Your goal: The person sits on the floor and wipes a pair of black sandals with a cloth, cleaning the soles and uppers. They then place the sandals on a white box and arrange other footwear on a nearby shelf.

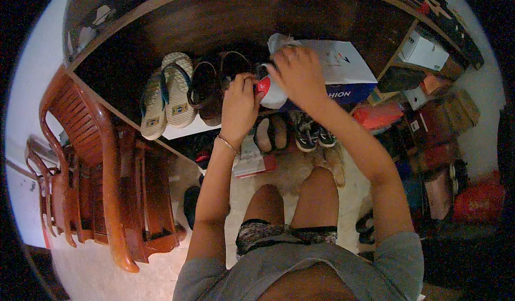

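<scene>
Between my hands, at the front of the wooden shelf, is a white item (pixel 275 94) with a red patch, perhaps a shoe; its full shape is hidden. My left hand (pixel 240 102) grips its left edge, with the thumb by the red patch. Slightly blurred, my right hand (pixel 299 70) reaches over its right side, fingers bent near crumpled white wrapping (pixel 279 40). Whether those fingers hold anything is unclear. Left of my left hand stand dark brown sandals (pixel 208 114) and a pair of beige ribbed flip-flops (pixel 180 108) with dark straps.
A white and blue shoebox (pixel 351 61) sits right of my right hand. Below the shelf are dark sandals (pixel 263 134), black sneakers (pixel 306 134) and a red and white box (pixel 253 164). A carved wooden chair (pixel 108 172) stands at left. Boxes and a red bag (pixel 478 200) crowd the right.
</scene>
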Action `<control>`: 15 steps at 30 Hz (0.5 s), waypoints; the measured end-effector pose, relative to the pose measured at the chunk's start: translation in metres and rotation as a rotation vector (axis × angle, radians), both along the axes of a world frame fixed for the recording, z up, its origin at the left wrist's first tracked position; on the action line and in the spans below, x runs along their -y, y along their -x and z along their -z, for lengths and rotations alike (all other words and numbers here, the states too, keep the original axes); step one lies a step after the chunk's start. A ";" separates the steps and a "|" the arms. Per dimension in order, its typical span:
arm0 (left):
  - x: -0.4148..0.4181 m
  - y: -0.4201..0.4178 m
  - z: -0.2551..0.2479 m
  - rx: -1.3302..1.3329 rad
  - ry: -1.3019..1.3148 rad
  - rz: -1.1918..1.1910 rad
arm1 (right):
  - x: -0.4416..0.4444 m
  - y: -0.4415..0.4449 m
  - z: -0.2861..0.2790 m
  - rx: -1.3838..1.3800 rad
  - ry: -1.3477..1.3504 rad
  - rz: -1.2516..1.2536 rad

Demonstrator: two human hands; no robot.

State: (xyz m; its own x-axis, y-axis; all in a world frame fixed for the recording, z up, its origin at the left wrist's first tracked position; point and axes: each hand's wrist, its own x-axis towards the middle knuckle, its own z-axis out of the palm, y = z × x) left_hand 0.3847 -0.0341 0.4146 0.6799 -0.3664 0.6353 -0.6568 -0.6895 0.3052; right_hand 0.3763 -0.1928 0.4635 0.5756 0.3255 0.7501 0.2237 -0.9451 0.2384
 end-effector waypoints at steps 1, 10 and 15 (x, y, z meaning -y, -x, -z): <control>-0.001 0.000 -0.001 -0.004 0.011 0.030 | -0.001 0.012 0.008 -0.032 0.032 -0.062; -0.041 0.030 -0.014 0.130 -0.277 -0.138 | -0.012 0.043 0.094 -0.234 0.078 -0.135; -0.042 0.025 -0.010 0.131 -0.338 -0.153 | -0.022 0.023 0.125 -0.279 -0.083 -0.140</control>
State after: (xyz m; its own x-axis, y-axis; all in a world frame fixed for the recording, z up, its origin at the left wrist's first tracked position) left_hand 0.3594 0.0080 0.4244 0.6639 -0.4702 0.5815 -0.5568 -0.8299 -0.0354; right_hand 0.3531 -0.1707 0.3382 0.7166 0.3603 0.5972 0.3984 -0.9143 0.0735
